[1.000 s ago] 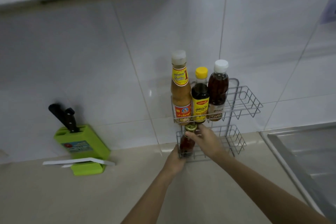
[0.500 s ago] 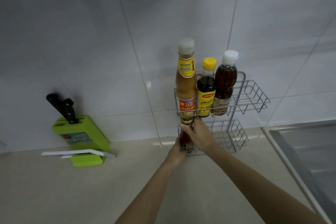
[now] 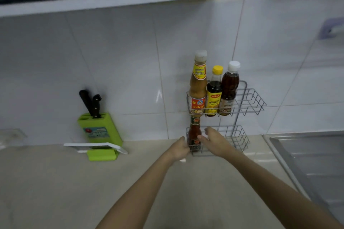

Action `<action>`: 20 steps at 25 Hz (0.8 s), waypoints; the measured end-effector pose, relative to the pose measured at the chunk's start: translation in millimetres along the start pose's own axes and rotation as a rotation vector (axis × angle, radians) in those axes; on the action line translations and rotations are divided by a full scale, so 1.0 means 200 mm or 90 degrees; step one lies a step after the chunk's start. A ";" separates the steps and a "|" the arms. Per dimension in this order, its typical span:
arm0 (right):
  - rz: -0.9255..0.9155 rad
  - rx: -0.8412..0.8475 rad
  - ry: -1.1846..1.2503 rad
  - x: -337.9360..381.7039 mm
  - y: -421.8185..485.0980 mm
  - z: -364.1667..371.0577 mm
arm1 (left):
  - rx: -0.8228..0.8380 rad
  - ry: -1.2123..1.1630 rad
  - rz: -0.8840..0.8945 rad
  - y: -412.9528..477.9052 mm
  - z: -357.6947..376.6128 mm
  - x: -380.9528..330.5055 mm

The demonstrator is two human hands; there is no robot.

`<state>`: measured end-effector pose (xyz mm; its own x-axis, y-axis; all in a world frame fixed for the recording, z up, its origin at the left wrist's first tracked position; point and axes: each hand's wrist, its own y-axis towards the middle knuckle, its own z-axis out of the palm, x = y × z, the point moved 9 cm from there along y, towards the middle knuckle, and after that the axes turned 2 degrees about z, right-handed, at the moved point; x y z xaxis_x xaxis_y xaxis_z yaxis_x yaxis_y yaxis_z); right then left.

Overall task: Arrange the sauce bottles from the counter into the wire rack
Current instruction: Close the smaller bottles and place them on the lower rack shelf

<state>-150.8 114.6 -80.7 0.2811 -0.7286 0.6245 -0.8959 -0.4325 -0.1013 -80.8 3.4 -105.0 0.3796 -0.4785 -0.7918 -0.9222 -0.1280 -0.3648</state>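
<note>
The two-tier wire rack (image 3: 247, 98) stands at the back of the surface (image 3: 55, 182), against the tiled wall (image 3: 130, 61).

Upper tier, left to right, all upright with long axes vertical and caps up:
- tall orange sauce bottle (image 3: 198, 87), pale cap, at the left end;
- dark sauce bottle with yellow cap (image 3: 214, 95), touching or just beside it;
- brown sauce bottle with white cap (image 3: 229, 87).
The right half of this tier holds nothing.

Lower tier: a small red sauce bottle (image 3: 194, 134) stands upright at the left end, long axis vertical, its neck reaching up to the underside of the upper tier.

The left hand (image 3: 179, 149) is at the rack's lower left corner, fingers curled toward the wire; whether its grip is closed on the wire cannot be told. The right hand (image 3: 214, 140) is just right of the red bottle, fingers spread and grip open, holding nothing.

A green knife block (image 3: 100, 132) with two black handles stands well to the left. A steel sink (image 3: 307, 154) lies at the right.
</note>
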 end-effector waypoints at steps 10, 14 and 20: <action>-0.026 -0.008 -0.048 0.04 -0.30 -0.05 | 0.041 0.058 -0.017 -0.29 0.02 0.13; -0.029 -0.013 -0.034 0.05 -0.30 -0.04 | 0.020 0.051 -0.019 -0.29 0.00 0.16; -0.001 -0.031 -0.017 -0.02 -0.07 -0.04 | 0.021 0.035 -0.018 -0.13 0.07 0.17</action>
<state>-141.7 127.5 -75.7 0.2912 -0.7423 0.6034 -0.9110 -0.4077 -0.0619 -42.6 2.7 -128.8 0.3998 -0.5225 -0.7531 -0.9080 -0.1138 -0.4031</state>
